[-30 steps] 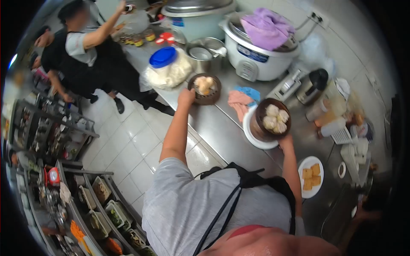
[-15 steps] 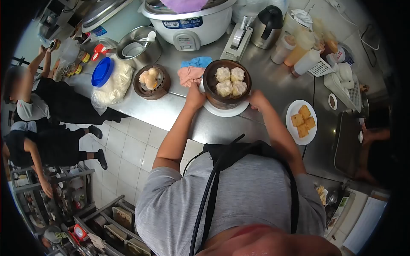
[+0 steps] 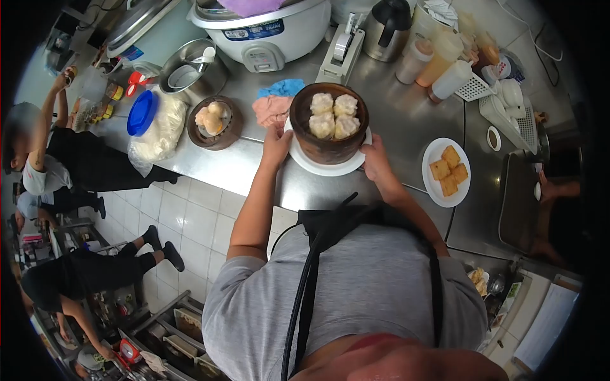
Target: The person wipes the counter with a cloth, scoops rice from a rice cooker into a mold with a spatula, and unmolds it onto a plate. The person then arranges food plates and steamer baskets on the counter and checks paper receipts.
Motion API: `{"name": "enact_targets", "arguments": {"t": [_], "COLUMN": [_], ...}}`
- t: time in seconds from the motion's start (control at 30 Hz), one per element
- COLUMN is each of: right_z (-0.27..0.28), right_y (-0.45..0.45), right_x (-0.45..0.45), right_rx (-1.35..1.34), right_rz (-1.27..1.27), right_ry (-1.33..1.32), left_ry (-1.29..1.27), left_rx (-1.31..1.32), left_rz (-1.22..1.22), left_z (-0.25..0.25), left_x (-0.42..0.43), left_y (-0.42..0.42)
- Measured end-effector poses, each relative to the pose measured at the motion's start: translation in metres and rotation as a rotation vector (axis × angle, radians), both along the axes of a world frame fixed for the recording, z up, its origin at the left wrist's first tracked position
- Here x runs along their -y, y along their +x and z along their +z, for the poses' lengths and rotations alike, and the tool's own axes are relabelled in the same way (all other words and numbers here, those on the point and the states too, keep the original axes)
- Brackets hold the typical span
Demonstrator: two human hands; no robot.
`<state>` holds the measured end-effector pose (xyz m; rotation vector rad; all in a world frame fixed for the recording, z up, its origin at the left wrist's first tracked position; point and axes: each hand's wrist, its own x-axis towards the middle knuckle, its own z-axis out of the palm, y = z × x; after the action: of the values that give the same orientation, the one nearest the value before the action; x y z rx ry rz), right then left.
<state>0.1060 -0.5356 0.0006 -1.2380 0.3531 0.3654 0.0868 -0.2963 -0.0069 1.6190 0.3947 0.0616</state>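
A round brown steamer basket [image 3: 328, 151] with several pleated dumplings [image 3: 334, 116] in it stands on a white plate [image 3: 318, 169]. My left hand [image 3: 277, 143] grips the plate's left rim, beside a pink cloth [image 3: 272, 110]. The opposite rim is in my right hand [image 3: 377, 157], its fingers partly hidden under the plate. Whether the plate touches the steel counter or is lifted, I cannot tell. To the right lies an oval white plate [image 3: 432, 188] of golden fried squares [image 3: 450, 170].
Another steamer [image 3: 215, 123] with round pieces, a bag with a blue lid [image 3: 142, 112], and a rice cooker [image 3: 267, 38] stand left and behind. A tape dispenser [image 3: 341, 54], flask [image 3: 386, 32] and sauce bottles [image 3: 450, 81] line the back. Co-workers [image 3: 82, 279] are at the left.
The view has shifted, so the counter items sit farther left. Against them, the plate and steamer have moved slightly right and towards me with both hands. A co-worker at the left has bent lower.
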Motion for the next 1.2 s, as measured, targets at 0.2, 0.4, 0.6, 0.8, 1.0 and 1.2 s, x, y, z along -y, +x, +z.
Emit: {"name": "enact_targets", "arguments": {"t": [0.2,0.4,0.6,0.8,1.0,1.2], "right_z": [-0.008,0.004,-0.011,0.046,0.078,0.027], "right_y": [0.021,0.032,0.045,0.049,0.025,0.060], "right_x": [0.047,0.077,0.082,0.103,-0.047,-0.186], "right_rx": [0.111,0.125,0.072,-0.237,0.689,1.063], "right_rz": [-0.124,-0.315,-0.330,0.457,0.781,0.761], "right_ry": [0.057,-0.016,-0.025,-0.776,-0.550,-1.172], "left_ry": [0.264,0.528,0.545,0.482,0.248,0.384], "left_rx": [0.005,-0.073,-0.147,-0.225,-0.246,-0.105], "left_rz": [-0.017,-0.058,-0.057,-0.097,-0.028,0.581], "left_z": [-0.020,-0.005,0.004,0.018,0.017,0.014], "left_x": [-0.002,-0.005,-0.019,-0.025,-0.043,-0.138], "left_y": [-0.001,-0.038,-0.077,-0.084,-0.081,-0.069]}}
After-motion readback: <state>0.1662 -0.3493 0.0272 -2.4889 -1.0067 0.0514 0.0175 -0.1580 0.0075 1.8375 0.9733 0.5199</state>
